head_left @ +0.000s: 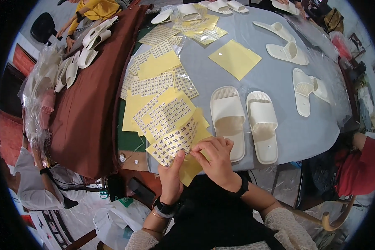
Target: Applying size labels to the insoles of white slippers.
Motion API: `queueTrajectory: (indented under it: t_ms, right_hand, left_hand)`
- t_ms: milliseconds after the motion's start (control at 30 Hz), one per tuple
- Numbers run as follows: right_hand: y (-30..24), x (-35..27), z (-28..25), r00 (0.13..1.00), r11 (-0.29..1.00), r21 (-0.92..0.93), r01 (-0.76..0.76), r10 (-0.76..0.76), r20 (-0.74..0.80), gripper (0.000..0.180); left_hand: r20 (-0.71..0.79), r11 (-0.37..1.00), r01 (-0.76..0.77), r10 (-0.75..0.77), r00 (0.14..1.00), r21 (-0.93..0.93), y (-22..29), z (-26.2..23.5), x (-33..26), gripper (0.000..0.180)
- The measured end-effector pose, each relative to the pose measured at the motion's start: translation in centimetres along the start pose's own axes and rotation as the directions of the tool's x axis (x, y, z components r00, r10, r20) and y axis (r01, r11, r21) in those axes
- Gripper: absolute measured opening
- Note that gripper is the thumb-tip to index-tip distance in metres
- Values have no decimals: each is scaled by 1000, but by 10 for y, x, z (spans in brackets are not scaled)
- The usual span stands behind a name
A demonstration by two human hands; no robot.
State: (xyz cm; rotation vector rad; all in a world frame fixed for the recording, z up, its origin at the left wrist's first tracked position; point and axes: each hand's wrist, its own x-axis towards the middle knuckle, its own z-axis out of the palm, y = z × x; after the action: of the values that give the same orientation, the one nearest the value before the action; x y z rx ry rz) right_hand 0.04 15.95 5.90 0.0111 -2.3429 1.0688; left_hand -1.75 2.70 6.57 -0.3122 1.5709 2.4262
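Note:
My left hand (171, 177) grips a yellow-backed sheet of number stickers (171, 143) by its lower edge, thumb on top. At the sheet's right edge, my right hand (214, 158) has its thumb and fingertips pinched together; whether a single sticker is between them is hidden. Just beyond the right hand lies a pair of white slippers, a left one (228, 114) and a right one (262, 125), toes pointing away. A small number sticker shows on the right slipper's heel. More sticker sheets (154, 85) spread in an overlapping pile beyond my left hand.
A plain yellow sheet (235, 59) lies farther back on the grey-covered table (221, 29). White slippers (302, 91) line its right and far sides. Left stands a brown-covered table (85, 96) with slippers and plastic-wrapped ones (46, 79). Other people work around; a dark phone (141, 191) lies lower left.

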Motion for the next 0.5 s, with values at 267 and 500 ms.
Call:
queueTrajectory:
  t_ms: [267,500]
  right_hand:
    - [5,3,-2,998,996,79,-40,36,51,19]
    - [7,4,-1,992,988,121,-98,87,91,18]
  left_hand:
    - [-16,1000,12,-12,1000,0,-1,1,1,30]
    - [-32,1000,3,-4,999,-25,-4,1,2,32]
